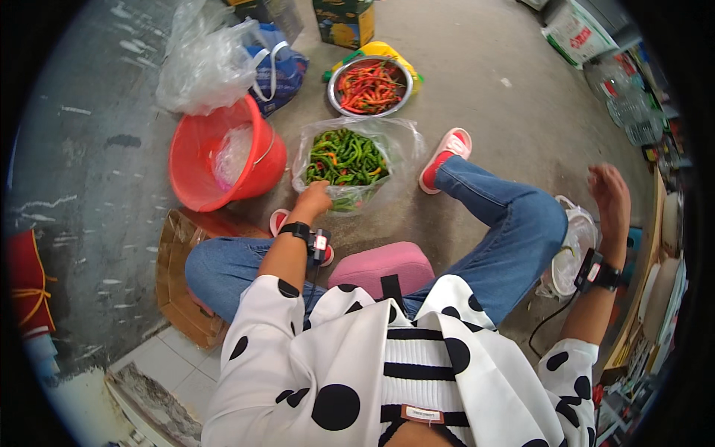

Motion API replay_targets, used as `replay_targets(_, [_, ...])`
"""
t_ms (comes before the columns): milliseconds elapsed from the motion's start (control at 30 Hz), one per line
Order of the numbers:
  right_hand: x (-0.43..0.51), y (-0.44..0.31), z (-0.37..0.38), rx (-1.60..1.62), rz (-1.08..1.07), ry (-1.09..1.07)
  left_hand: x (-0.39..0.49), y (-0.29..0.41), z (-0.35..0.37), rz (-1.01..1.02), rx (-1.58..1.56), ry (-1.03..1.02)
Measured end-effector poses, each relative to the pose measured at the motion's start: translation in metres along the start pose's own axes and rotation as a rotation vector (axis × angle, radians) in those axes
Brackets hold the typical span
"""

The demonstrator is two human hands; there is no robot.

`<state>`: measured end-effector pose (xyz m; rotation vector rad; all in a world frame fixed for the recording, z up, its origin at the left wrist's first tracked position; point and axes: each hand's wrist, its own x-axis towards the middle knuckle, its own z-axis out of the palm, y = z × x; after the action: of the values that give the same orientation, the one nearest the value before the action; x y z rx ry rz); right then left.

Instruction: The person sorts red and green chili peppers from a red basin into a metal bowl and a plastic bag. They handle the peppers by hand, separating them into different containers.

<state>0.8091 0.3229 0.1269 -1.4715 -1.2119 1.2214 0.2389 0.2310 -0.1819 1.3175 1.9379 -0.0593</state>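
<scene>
A clear plastic bag (402, 151) stands on the floor before me with its mouth spread. Inside it lie green chili peppers (349, 156), a few of them orange or red. My left hand (315, 198) is at the near left rim of this bag, its fingers curled on the plastic. Out to the right, beyond my knee, my right hand (609, 193) is raised with loosely bent fingers; I see nothing in it. Close by it is a small white bucket (561, 274) with a clear plastic liner (578, 237). Just past the bag, a metal bowl (333, 98) holds red chili peppers (371, 86).
A red bucket (271, 159) with plastic inside stands at the left. Behind it are clear plastic bags (206, 67) and a blue bag (287, 70). A cardboard box (179, 285) sits by my left leg. Between my legs is a pink cushioned seat (380, 265). Shelving (642, 290) lines the right.
</scene>
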Motion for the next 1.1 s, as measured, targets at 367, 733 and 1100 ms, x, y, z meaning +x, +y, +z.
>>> replay_targets(367, [0.064,0.123,0.413,-0.254,0.447,-1.085,-0.019,0.0,-0.001,0.05,0.039,0.046])
replay_targets(733, [0.029,0.318,0.439,-1.121,-0.086,-1.483,-0.045,-0.038,-0.006,-0.189,0.158,-0.082])
replay_targets(1100, [0.009,0.293,0.506,-0.991,-0.344,-1.218,0.026,-0.026,0.043,-0.243,-0.789,0.365])
